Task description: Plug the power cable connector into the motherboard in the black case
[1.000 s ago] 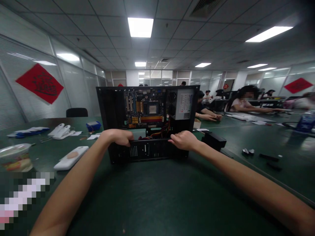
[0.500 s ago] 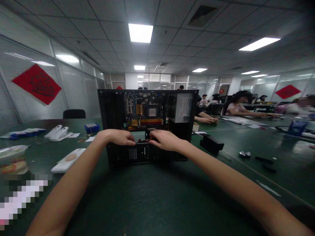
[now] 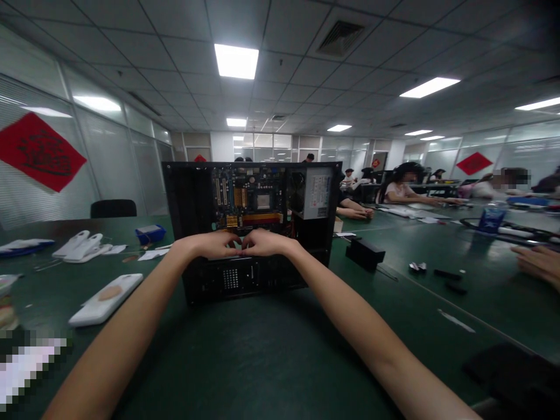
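Two hands meet at an open computer case [image 3: 251, 224] on a green table [image 3: 271, 350].
Left hand [image 3: 216, 244] and right hand [image 3: 262, 242] touch, fingers curled over the case's lower front edge; whether they grip anything cannot be told.

One open computer case [image 3: 196, 198] stands just behind the two hands, the left hand [image 3: 216, 244] and the right hand [image 3: 262, 242]. Left of them lie three white handsets [image 3: 81, 246], one blue box [image 3: 150, 234] and one white slab [image 3: 106, 298]; right of them sits one black block [image 3: 365, 255].
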Available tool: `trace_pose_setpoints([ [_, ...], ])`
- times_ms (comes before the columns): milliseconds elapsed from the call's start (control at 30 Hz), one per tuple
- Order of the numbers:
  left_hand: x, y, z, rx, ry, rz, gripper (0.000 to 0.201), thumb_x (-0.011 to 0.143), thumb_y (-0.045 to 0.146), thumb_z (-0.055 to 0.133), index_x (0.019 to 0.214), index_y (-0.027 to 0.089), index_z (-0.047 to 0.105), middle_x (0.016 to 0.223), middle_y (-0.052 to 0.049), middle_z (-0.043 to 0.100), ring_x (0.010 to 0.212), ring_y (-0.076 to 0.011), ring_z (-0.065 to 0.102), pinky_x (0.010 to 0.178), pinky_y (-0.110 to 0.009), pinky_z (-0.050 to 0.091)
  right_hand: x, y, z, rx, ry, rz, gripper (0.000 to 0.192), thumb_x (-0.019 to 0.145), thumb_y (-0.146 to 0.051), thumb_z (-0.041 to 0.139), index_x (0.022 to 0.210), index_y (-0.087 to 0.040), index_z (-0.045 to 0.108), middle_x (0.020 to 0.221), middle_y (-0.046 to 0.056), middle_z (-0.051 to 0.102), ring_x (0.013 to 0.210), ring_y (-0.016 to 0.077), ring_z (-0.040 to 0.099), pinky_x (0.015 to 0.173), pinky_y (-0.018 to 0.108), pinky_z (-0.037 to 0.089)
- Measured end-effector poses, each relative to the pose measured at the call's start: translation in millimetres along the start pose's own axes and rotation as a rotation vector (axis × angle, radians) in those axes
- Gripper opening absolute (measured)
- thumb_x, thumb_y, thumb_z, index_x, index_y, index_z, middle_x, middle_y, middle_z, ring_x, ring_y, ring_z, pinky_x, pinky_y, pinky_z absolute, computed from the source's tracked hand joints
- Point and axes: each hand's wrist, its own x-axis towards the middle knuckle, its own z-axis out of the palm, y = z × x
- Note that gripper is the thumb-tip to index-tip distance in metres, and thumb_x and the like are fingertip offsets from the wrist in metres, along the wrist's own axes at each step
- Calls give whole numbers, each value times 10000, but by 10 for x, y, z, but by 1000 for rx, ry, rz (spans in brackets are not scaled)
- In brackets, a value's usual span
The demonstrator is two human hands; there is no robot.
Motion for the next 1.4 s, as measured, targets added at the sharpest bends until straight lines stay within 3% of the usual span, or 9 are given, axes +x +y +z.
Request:
trace_pose_setpoints([
  [267, -56, 107, -66, -105, 115, 95, 750, 886, 635, 623, 1466, 167, 542, 1419, -159, 632, 1192, -291, 649, 963, -338, 494, -301, -55, -423, 320, 275, -58, 249, 883, -348, 718, 950, -112, 759, 810, 36, 722, 683, 116, 597, 608, 222, 408],
  [433, -52, 191, -111, -92, 194, 173, 606, 912, 550, 620, 1358, 138, 615, 1260, -140, 711, 1062, -262, 689, 891, -325, 511, -462, -139, -565, 283, 308, -80, 286, 889, -393, 711, 949, -117, 753, 775, 29, 714, 676, 126, 612, 598, 231, 411],
  [700, -69, 225, -148, -61, 393, 288, 495, 875, 401, 666, 1293, 144, 604, 1142, -118, 716, 970, -240, 689, 814, -319, 512, -474, -261, -570, 208, 331, -37, 321, 917, -410, 688, 924, -101, 776, 784, 44, 720, 690, 118, 583, 599, 241, 342],
  [967, -83, 252, -164, -90, 429, 309, 659, 855, 439, 712, 1415, 160, 505, 1271, -140, 679, 1068, -260, 686, 883, -333, 527, -493, -309, -578, 176, 422, 0, 303, 937, -374, 653, 854, -106, 765, 706, 22, 675, 644, 106, 547, 587, 247, 314],
  [1167, -84, 223, -167, -74, 491, 284, 578, 909, 349, 638, 1426, 125, 510, 1268, -163, 688, 1048, -251, 699, 870, -335, 539, -460, -280, -559, 179, 438, 44, 304, 943, -377, 627, 883, -111, 761, 735, 30, 684, 644, 108, 554, 586, 248, 312],
  [1400, -94, 233, -185, -52, 515, 338, 514, 879, 286, 645, 1370, 140, 596, 1248, -137, 712, 1061, -244, 698, 915, -333, 540, -436, -343, -487, 219, 294, 114, 385, 960, -416, 592, 683, -150, 608, 563, -30, 513, 497, 77, 441, 495, 237, 262],
])
